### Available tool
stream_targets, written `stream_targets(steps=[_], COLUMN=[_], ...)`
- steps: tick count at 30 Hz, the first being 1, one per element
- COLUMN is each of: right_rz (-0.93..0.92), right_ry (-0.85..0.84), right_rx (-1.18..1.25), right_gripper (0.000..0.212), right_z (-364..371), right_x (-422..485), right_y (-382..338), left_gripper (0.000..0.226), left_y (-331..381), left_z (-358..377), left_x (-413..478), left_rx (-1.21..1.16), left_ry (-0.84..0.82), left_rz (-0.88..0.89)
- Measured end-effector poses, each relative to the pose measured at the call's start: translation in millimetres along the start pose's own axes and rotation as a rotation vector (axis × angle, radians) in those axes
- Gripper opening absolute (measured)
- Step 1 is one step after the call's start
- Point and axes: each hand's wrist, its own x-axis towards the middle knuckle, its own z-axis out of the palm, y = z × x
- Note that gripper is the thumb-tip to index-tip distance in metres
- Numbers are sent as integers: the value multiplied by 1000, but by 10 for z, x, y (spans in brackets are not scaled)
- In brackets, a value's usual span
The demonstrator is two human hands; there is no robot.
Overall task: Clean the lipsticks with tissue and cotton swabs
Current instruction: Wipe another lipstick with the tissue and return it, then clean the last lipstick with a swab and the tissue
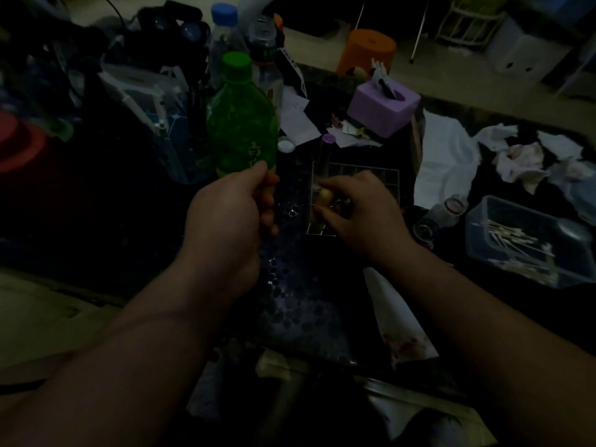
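The scene is dim. My right hand (354,211) pinches a small gold-coloured lipstick (324,198) over a clear gridded organizer (371,179). A tall tube with a purple cap (326,150) stands in the organizer's far left corner. My left hand (235,204) is curled just left of it, in front of the green bottle; what it holds is hidden. A clear box of cotton swabs (516,240) sits at the right. Crumpled, stained tissues (529,156) lie beyond the box. A stained tissue (396,321) lies flat under my right forearm.
A green bottle (242,117) and two clear bottles (225,37) stand at the back left. A purple tissue box (383,104) sits behind the organizer, an orange stool (367,50) beyond the table. Small jars (448,208) stand left of the swab box.
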Motion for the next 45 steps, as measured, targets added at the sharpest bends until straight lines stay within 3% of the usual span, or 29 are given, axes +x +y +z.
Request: stream_targets(steps=[3,7,10,13,16,20,23,29,35,38,40,42,45], right_rz=[-54,-147,-172,-63,213,401,402,372,316,291,294,304,274], right_ry=[2,-56,-90,-15,137,93,39,-16,147,247,181,-27,-257], right_rx=[-42,-192,-237,-92,122,248,251,215,211,186,150,116,245], right_gripper=[33,10,20,25,21,41,50,36,31,35,36,32,25], right_z=[35,79,101,45,-43,-115,-107,-16,-264,-582,-821,-1023,-1129], right_x=[46,61,55,98,261,493,594,686,721,586,388,90,-417], right_y=[-12,0,23,-13,-47,-76,-116,-117,-146,-212,-250,-292,-387], left_gripper=[25,25,26,26,28,28,27,27,25,22,19,10,19], left_y=[-2,-4,-8,-13,-12,-10,-13,-48,-119,-145,-137,-139,-196], left_z=[8,11,21,28,36,40,57,77,112,158,177,207,270], left_x=[-5,-4,-9,-19,-24,-20,-37,-59,-96,-136,-162,-184,-269], left_rx=[-8,-5,-3,-7,-13,-18,-6,112,269,305,305,291,330], left_ry=[-34,-60,-75,-97,-118,-124,-127,-156,-228,-181,-122,-142,-358], left_rz=[19,26,26,12,7,8,18,23,6,111,207,234,158])
